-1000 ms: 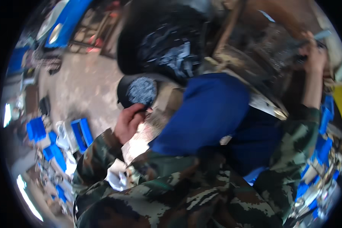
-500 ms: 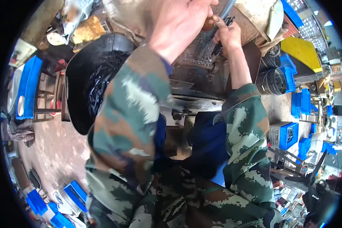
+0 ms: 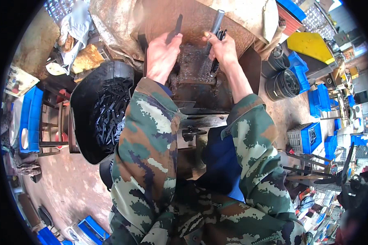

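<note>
My left hand (image 3: 161,57) is closed on a thin black metal strip (image 3: 178,24), which points up and away from me. To its right, my right hand (image 3: 224,51) grips a small bundle of black metal strips (image 3: 216,61). A grey metal rod (image 3: 218,21) slants past the thumb of that hand; I cannot tell whether the hand holds it. Below and between the hands lies a dark, wet-looking metal block (image 3: 194,65) on a worn machine. Left of my left forearm, a black tub (image 3: 84,110) holds many loose black strips (image 3: 110,110).
Stiff brown sheeting (image 3: 241,16) drapes behind the machine. At right stand black buckets (image 3: 283,85), a yellow panel (image 3: 310,47) and blue crates (image 3: 310,136). A fan (image 3: 343,177) stands at lower right. On the left, a blue tray (image 3: 30,118) rests on a wooden frame.
My left hand has drawn back and to the left, away from my right hand, and the strip in it now shows. My right hand still grips its bundle. The whole view has shifted.
</note>
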Tool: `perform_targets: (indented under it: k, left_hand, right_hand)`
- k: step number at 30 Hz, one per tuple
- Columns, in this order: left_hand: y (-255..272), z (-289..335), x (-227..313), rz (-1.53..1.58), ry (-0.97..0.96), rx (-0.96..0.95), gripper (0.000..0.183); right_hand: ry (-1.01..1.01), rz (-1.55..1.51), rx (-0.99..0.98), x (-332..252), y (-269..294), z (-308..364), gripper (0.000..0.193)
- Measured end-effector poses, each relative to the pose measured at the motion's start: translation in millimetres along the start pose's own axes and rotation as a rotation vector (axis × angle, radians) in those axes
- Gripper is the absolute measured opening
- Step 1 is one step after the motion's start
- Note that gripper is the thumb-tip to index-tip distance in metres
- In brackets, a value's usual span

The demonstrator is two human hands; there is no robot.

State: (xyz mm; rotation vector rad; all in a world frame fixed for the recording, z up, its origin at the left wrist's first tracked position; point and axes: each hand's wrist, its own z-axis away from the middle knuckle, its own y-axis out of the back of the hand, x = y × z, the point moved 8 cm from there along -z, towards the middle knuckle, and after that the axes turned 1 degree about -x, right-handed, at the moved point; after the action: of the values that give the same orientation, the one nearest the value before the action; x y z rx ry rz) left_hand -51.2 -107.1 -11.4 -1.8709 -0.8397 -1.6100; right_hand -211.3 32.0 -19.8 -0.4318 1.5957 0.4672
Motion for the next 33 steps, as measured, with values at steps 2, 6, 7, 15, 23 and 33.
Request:
perform_targets:
  k: [2,6,7,15,23,33]
  left_hand:
    - [-2,-2,4,-0.042,-0.007,-0.018,0.022]
    - [33,-2,-10,-0.18,-0.001,-0.021,0.029]
    - [10,-6,-6,-0.184,-0.037,-0.082,0.034]
    - [-12,7,-23,-0.548,-0.122,-0.335,0.031]
    - [-26,20,-72,-0.872,0.009,-0.684,0.024]
    - [-35,8,-92,-0.803,-0.099,-0.644,0.02]
  right_hand:
    - [-0.026,0.016,-0.038,-4,12,14,0.023]
    - [-0.09,0.072,-0.207,-13,-11,68,0.021]
    - [-0.089,0.133,-0.223,-28,7,82,0.019]
    - [0.442,0.57,-0.588,-22,2,166,0.032]
    - [0.368,0.868,-0.772,17,-2,211,0.036]
    - [-0.318,0.272,-0.252,3,42,147,0.015]
